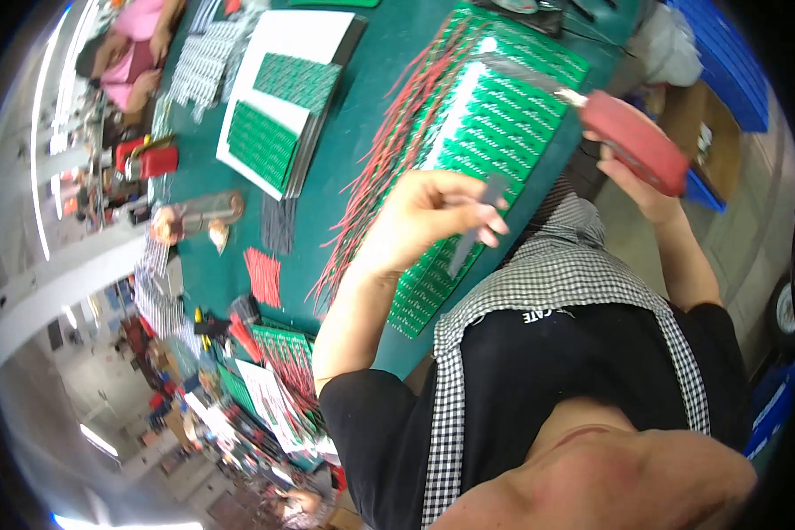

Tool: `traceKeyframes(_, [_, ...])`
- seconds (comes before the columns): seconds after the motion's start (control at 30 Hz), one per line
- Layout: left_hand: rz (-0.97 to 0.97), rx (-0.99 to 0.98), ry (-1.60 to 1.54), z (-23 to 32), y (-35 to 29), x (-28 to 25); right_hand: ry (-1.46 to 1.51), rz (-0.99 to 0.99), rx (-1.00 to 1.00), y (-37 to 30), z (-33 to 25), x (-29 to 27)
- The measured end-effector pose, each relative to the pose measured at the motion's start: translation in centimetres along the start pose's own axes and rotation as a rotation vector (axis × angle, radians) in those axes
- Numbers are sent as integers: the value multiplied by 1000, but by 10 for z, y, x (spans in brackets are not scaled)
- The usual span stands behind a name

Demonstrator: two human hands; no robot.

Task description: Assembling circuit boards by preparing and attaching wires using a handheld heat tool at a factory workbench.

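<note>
My left hand (437, 216) pinches a flat grey strip (462, 254) between thumb and fingers, above the green circuit board panels. These panels (517, 132) lie along the table's near side, with rows of small white markings. Long red and black wires (384, 168) run along their left edge. On the right, my right hand (636, 181) grips a red hand tool (634, 141), rounded in body, with a metal nose pointing left over the panels. Its thin front end is blurred, so I cannot tell its exact kind.
A stack of white sheets (238, 137) with green boards lies on the green table (349, 115). Bundles of black wires (278, 228) and short red wires (262, 276) lie closer. Other people work across and along the table. A cardboard box (715, 132) and blue bin (733, 62) stand right.
</note>
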State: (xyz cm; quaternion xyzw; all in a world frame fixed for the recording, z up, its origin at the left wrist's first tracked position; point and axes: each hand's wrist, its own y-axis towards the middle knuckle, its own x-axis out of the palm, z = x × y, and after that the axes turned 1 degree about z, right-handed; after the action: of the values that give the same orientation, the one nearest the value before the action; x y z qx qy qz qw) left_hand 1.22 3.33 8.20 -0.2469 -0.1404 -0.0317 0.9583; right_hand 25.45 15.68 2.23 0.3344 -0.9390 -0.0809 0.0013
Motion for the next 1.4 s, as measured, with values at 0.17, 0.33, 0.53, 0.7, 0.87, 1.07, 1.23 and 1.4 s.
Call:
traceKeyframes(0.17, [-182,-78,-124,-10,31,17,-196,-245,-554,25,1,7])
traceKeyframes(0.33, [-200,-110,-108,-10,44,15,-266,-211,-524,26,4,3])
traceKeyframes(0.53, [22,23,76,17,57,-11,-358,-154,-459,34,21,-11])
traceKeyframes(0.7, [705,609,1031,32,75,-50,-161,-66,-10,36,36,-31])
traceKeyframes(0.87, [519,588,1598,-11,105,-50,272,-21,387,33,52,-22])
traceKeyframes(1.07, [452,525,1564,-37,114,-51,238,-30,497,15,69,-21])
traceKeyframes(1.23, [471,561,1578,-41,121,-56,240,-26,481,28,62,-11])
traceKeyframes(1.4, [459,632,1641,-42,123,-56,226,-32,445,29,63,-11])
